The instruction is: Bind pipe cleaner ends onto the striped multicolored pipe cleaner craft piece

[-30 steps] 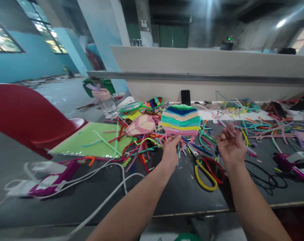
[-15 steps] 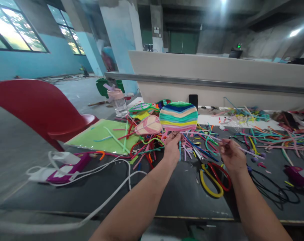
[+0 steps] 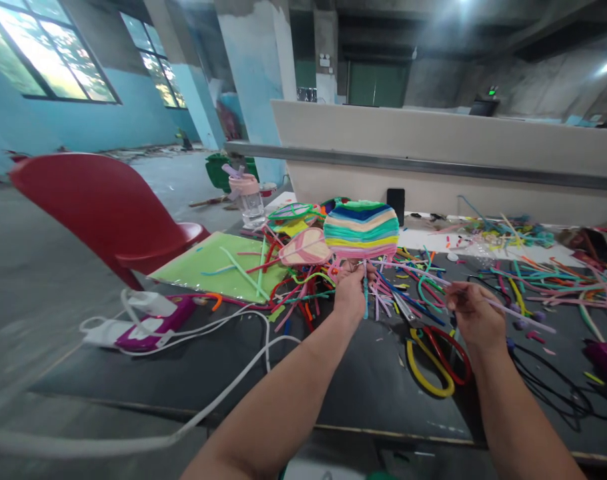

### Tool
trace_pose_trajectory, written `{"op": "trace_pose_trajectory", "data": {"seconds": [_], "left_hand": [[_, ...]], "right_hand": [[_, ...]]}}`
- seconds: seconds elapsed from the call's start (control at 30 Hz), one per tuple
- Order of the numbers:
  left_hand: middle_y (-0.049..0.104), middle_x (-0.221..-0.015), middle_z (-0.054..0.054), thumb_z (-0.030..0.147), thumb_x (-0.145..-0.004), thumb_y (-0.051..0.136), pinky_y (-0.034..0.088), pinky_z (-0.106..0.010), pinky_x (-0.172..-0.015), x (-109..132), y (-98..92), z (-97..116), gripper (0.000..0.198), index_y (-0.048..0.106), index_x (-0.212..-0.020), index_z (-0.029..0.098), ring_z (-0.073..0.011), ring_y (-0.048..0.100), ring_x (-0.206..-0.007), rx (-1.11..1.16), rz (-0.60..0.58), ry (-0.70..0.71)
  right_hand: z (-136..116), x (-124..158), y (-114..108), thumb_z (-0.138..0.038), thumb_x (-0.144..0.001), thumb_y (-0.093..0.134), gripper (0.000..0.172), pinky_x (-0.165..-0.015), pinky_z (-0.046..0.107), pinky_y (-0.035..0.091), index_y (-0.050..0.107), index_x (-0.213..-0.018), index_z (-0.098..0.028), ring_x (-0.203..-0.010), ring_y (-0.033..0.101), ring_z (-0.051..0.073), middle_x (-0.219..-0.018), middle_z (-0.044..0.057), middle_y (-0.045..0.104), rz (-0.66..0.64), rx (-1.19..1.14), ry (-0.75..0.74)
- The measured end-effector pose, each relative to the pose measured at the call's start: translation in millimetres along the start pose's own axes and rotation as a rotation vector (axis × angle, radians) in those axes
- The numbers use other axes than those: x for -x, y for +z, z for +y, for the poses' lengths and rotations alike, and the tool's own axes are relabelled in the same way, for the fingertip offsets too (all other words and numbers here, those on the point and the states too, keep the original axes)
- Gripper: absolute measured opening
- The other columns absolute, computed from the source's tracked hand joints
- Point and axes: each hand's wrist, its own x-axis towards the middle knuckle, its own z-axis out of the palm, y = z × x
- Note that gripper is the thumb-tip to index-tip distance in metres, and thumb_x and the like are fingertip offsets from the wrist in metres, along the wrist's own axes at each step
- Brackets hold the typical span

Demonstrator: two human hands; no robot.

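My left hand (image 3: pixel 351 291) is closed round the bottom stems of a striped pipe-cleaner piece (image 3: pixel 361 229), a dome of blue, cream, green, yellow and pink bands held upright above the dark table (image 3: pixel 303 373). My right hand (image 3: pixel 472 313) pinches a pale lilac pipe cleaner (image 3: pixel 518 313) that runs from the piece's base out to the right. Below the hands lie scissors with yellow and red handles (image 3: pixel 433 357).
Loose coloured pipe cleaners (image 3: pixel 533 280) litter the table. A pink oval piece (image 3: pixel 303 248), a green sheet (image 3: pixel 213 267), a purple glue gun with white cables (image 3: pixel 153 323), a water bottle (image 3: pixel 246 197), black cord (image 3: pixel 548 387) and a red chair (image 3: pixel 98 213) surround the spot.
My right hand has dropped lower and drawn the lilac pipe cleaner out toward the right. My head has turned left, so the scene has shifted right. The left hand keeps its hold.
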Motion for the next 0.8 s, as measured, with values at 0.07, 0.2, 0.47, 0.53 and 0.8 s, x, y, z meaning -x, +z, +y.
{"op": "trace_pose_trajectory", "data": {"seconds": [0.07,0.2,0.47,0.53,0.8], "left_hand": [[0.060,-0.060,0.001,0.022,-0.065,0.065,0.039,-0.022,-0.052,0.7,0.3,-0.8,0.015,0.054,-0.074,0.016,-0.0094,0.054,-0.051,0.001,-0.012,-0.007],[0.060,-0.059,0.001,0.022,-0.063,0.066,0.040,-0.022,-0.053,3.1,0.4,-4.2,0.017,0.054,-0.074,0.016,-0.0093,0.053,-0.050,0.011,-0.039,-0.046],[0.065,-0.069,-0.001,0.024,-0.064,0.070,0.038,-0.023,-0.054,5.3,-0.1,-12.5,0.021,0.057,-0.076,0.015,-0.0084,0.052,-0.054,-0.047,-0.086,-0.069],[0.065,-0.070,-0.002,0.025,-0.063,0.072,0.037,-0.022,-0.054,6.3,0.3,-14.8,0.022,0.058,-0.077,0.015,-0.0083,0.052,-0.055,-0.041,-0.091,-0.077],[0.065,-0.069,-0.002,0.022,-0.062,0.071,0.039,-0.022,-0.056,10.8,1.2,-21.7,0.017,0.064,-0.075,0.014,-0.0086,0.052,-0.056,-0.036,-0.154,-0.138]], "right_hand": [[2.2,-0.2,-0.5,-0.033,-0.080,0.062,0.020,-0.049,0.028,0.043,0.073,-0.084,-0.018,-0.053,0.058,0.015,-0.074,0.008,0.071,-0.024,-0.002,0.011],[7.1,-0.1,0.3,-0.032,-0.081,0.061,0.020,-0.051,0.028,0.043,0.073,-0.085,-0.016,-0.053,0.058,0.014,-0.075,0.008,0.071,-0.072,-0.011,0.065],[8.1,-1.2,-1.1,-0.038,-0.085,0.056,0.025,-0.059,0.032,0.046,0.073,-0.085,-0.020,-0.063,0.059,0.017,-0.073,0.004,0.068,-0.045,0.335,-0.014],[4.5,-1.1,1.7,-0.037,-0.085,0.056,0.023,-0.074,0.036,0.047,0.073,-0.083,-0.022,-0.082,0.061,0.021,-0.083,0.005,0.067,-0.055,0.583,-0.193],[-2.0,-3.2,56.8,-0.018,-0.083,0.055,0.024,-0.080,0.036,0.045,0.070,-0.099,-0.027,-0.080,0.061,0.020,-0.091,0.005,0.072,-0.457,1.069,-0.652]]}}
